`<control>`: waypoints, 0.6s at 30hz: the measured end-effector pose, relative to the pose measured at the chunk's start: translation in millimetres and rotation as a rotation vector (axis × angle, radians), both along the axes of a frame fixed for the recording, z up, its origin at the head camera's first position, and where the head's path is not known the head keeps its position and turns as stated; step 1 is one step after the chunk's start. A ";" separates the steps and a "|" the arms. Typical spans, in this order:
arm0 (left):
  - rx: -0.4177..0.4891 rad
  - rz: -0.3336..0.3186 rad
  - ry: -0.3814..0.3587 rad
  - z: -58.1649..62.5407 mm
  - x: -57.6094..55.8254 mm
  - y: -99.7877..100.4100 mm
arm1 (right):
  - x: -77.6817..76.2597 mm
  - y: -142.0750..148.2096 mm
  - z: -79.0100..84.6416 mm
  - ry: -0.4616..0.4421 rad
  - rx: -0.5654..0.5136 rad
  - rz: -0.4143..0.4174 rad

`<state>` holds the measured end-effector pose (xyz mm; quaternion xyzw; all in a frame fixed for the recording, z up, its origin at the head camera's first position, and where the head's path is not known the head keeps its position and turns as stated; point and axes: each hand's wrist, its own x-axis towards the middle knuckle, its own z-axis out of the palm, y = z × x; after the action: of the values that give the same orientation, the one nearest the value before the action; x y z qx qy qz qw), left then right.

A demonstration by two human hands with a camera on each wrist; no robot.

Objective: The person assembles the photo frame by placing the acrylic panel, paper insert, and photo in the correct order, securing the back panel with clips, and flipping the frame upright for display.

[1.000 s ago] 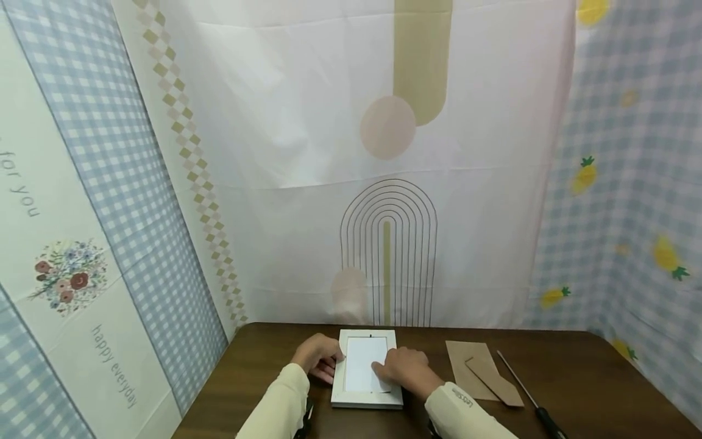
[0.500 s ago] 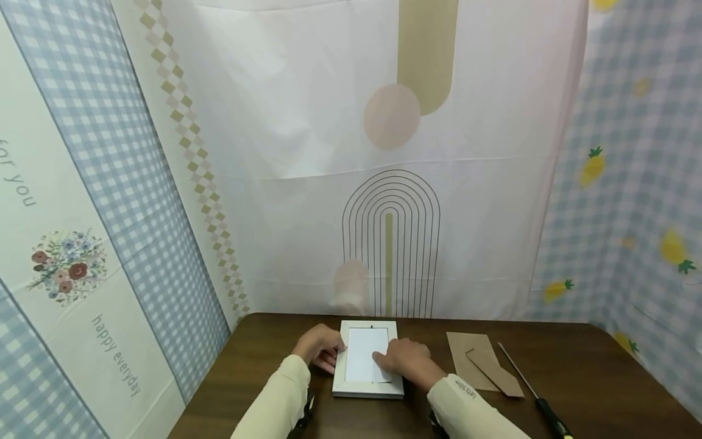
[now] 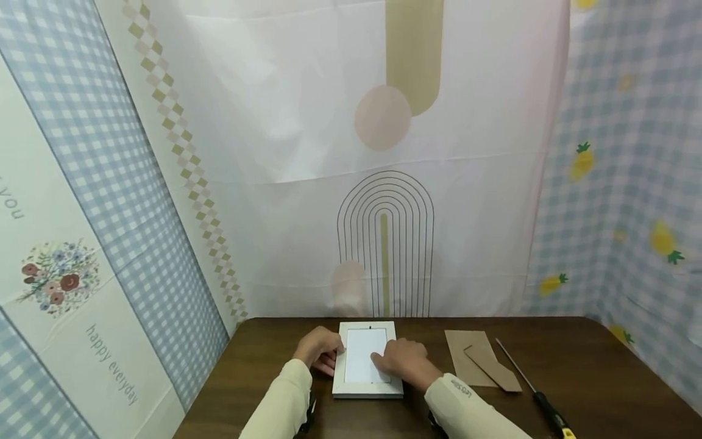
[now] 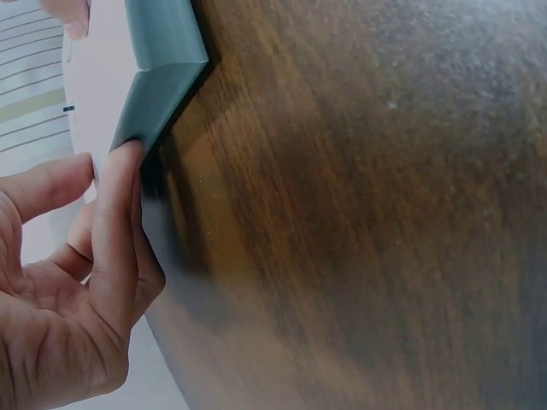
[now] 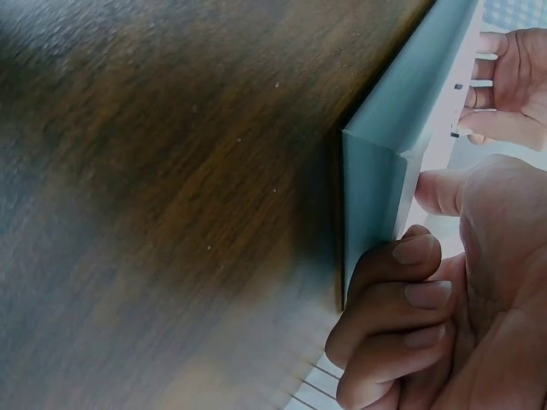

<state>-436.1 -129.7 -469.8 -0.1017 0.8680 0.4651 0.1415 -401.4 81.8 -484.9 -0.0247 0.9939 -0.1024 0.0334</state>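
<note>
A white picture frame (image 3: 339, 366) lies flat on the dark wooden table, with a plain white sheet (image 3: 364, 350) in its opening. My left hand (image 3: 320, 349) grips its left edge. In the left wrist view the thumb touches the top face and a finger (image 4: 120, 196) presses the outer side. On the right, my right hand (image 3: 407, 360) holds the opposite edge. Its thumb (image 5: 440, 190) rests on the upper face, while the other fingers curl against the side in the right wrist view. The sheet's right edge is partly hidden by this hand.
Right of the frame lies a brown backing board (image 3: 465, 353) with a narrow brown stand piece (image 3: 490, 369) on it. Beside them is a screwdriver (image 3: 540, 399) with a black and yellow handle. A curtain (image 3: 296, 244) hangs behind the table (image 3: 263, 347).
The head view has shifted slightly. Both hands keep their places on the frame. The dark line along the sheet's lower right edge shows less now than before.
</note>
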 end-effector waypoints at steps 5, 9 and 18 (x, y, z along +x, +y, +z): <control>0.011 0.001 -0.006 -2.2 2.0 -0.6 | 1.6 1.0 -3.2 -0.015 -0.021 -0.009; 0.001 -0.003 0.000 -2.9 1.6 -2.4 | 3.6 2.4 -3.8 -0.021 -0.069 -0.016; 0.003 -0.009 0.003 -5.5 7.9 -7.7 | 12.6 0.0 -6.2 0.025 -0.091 -0.025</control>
<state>-428.2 -137.4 -475.3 -0.0971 0.8679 0.4658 0.1425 -388.8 81.8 -491.1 -0.0153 0.9888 -0.1476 0.0187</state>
